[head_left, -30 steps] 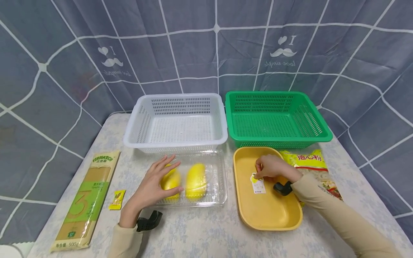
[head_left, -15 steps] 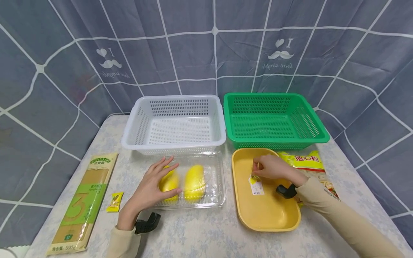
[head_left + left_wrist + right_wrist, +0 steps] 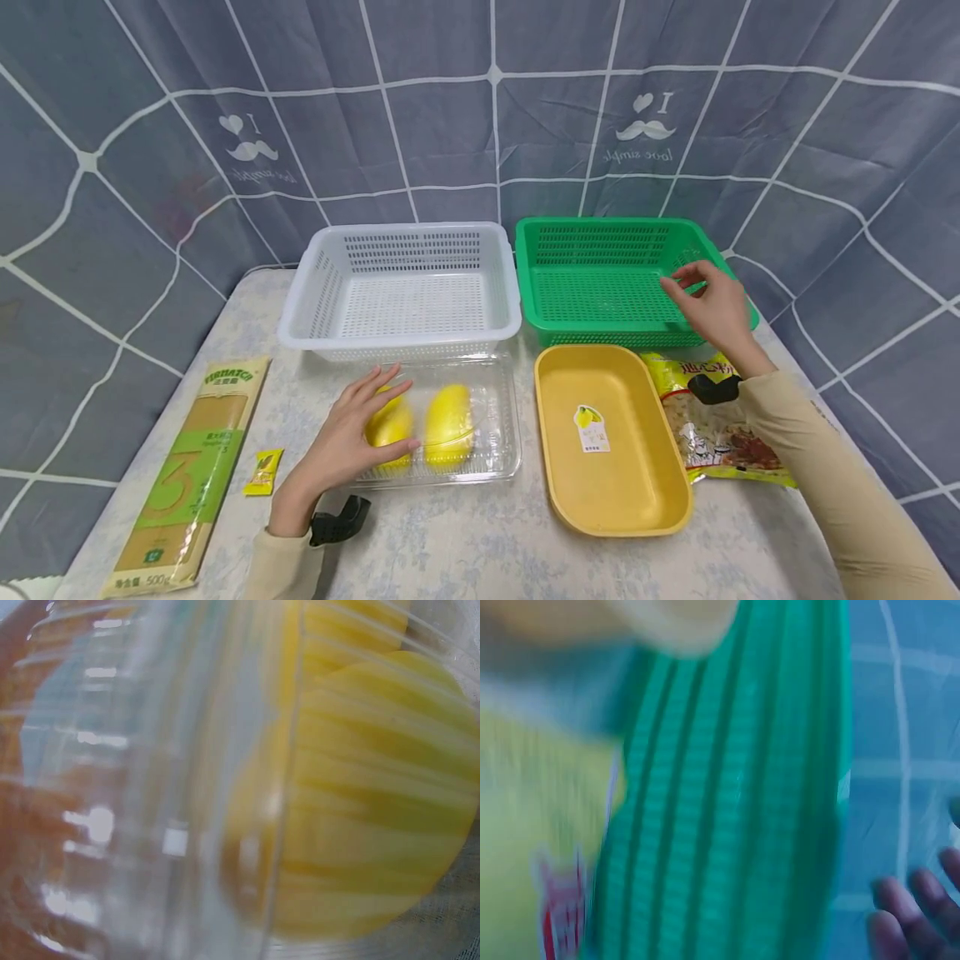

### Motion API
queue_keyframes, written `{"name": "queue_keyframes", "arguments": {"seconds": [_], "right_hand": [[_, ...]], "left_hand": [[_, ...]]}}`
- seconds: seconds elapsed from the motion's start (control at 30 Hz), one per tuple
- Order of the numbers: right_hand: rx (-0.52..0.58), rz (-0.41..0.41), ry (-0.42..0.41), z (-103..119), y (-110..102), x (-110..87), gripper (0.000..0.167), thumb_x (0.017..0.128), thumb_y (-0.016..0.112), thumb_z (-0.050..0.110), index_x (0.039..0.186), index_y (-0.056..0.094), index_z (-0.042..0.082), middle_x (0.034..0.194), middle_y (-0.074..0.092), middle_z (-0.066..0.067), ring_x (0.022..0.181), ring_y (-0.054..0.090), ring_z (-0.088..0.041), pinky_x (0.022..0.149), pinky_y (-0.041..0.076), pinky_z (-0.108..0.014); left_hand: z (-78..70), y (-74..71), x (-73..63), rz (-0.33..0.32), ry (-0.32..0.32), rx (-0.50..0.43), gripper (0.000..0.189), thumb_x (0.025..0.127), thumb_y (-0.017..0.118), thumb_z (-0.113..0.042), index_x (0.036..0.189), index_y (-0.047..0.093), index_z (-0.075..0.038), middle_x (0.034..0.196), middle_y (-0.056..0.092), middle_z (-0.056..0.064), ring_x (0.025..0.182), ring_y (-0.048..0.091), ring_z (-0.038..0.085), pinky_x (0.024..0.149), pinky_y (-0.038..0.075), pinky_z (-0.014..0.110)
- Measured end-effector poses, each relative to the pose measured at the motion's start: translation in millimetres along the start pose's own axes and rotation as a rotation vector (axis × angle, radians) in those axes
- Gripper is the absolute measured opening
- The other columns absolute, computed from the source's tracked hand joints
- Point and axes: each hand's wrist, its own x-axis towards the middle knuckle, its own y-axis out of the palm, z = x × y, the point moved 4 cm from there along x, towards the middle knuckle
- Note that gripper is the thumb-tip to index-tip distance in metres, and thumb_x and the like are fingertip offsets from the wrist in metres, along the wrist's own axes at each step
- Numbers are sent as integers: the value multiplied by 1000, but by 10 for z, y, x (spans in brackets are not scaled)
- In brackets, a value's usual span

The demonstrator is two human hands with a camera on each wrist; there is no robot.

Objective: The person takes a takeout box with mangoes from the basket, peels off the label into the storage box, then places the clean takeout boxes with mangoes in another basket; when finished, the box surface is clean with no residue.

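Observation:
My left hand (image 3: pixel 352 429), fingers spread, lies over the left side of a clear plastic box (image 3: pixel 495 417). Inside are two yellow fruits that look like mangoes (image 3: pixel 450 423); the left one is partly behind my hand. In the left wrist view, a yellow fruit (image 3: pixel 367 802) shows beside shiny ridged plastic. My right hand (image 3: pixel 712 304) is over the right part of the green basket (image 3: pixel 600 327), fingers loosely bent, with nothing seen in them. A white label with a yellow fruit picture (image 3: pixel 592 432) lies in the yellow tray (image 3: pixel 622 500).
A white basket (image 3: pixel 401 343) stands behind the clear box, left of the green one. A macaroni bag (image 3: pixel 723 433) lies right of the tray, partly under my right forearm. At the left are a spaghetti pack (image 3: pixel 187 475) and a small yellow packet (image 3: pixel 264 472).
My right hand has left the label in the yellow tray and moved up and right over the green basket. The label stays in the tray. My left hand keeps its place.

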Motion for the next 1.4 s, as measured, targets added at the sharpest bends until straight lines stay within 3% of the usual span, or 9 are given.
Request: {"name": "queue_keyframes", "arguments": {"seconds": [0.17,0.3,0.43,0.6,0.9,1.03,1.17,1.27,1.4], "right_hand": [[-18,-114,152,-448,-114,146,43,95,54,35,117,58,-3,109,56,-23,87,53,-36,68,39,-43],[-7,-129,262,-687,-160,201,49,96,51,35,124,52,-5,118,48,-28,99,47,-42,78,37,-50],[17,-70,366,-886,-160,209,58,96,48,38,133,42,-6,125,40,-31,111,39,-46,88,33,-55],[52,66,442,-1066,-108,180,70,98,41,40,145,21,-8,128,35,-37,114,36,-50,89,34,-58],[258,139,482,-1247,-18,164,72,99,34,44,152,5,3,143,18,-39,123,31,-55,90,37,-59],[294,155,452,-1277,8,183,67,100,34,44,153,11,11,149,14,-33,123,32,-51,80,44,-44],[308,207,439,-1311,21,183,64,100,33,46,153,15,18,154,7,-25,125,32,-46,74,44,-31],[408,247,448,-1324,37,187,62,99,34,46,154,15,22,148,22,-22,111,49,-31,71,47,-27],[628,268,488,-1320,45,198,60,100,39,39,154,16,26,107,50,-7,70,57,-6,56,50,-22]], "left_hand": [[15,16,-8,7,1,-7,77,77,75,-45,142,47,-14,153,29,4,140,15,31,101,20,66],[28,23,-16,5,-3,-4,76,78,75,-46,141,47,-14,152,29,4,140,15,31,101,21,65],[27,27,-13,2,-1,-3,76,78,75,-45,141,48,-14,152,30,5,140,16,32,101,21,65],[24,31,-9,5,-4,-1,76,77,75,-45,141,47,-14,152,29,4,140,15,31,101,20,65],[5,17,6,6,1,8,76,78,75,-45,141,47,-14,153,29,3,140,15,32,101,21,65],[1,9,8,9,3,13,76,78,74,-46,142,46,-15,153,29,3,140,15,32,101,21,66],[4,6,10,15,1,19,77,78,74,-47,142,46,-15,153,28,2,140,15,32,101,20,66],[8,5,10,14,-2,21,77,78,74,-47,142,46,-15,153,28,2,140,15,32,101,19,66],[9,6,11,12,-2,22,77,78,74,-48,142,46,-15,153,28,3,140,14,31,101,19,65]]}}
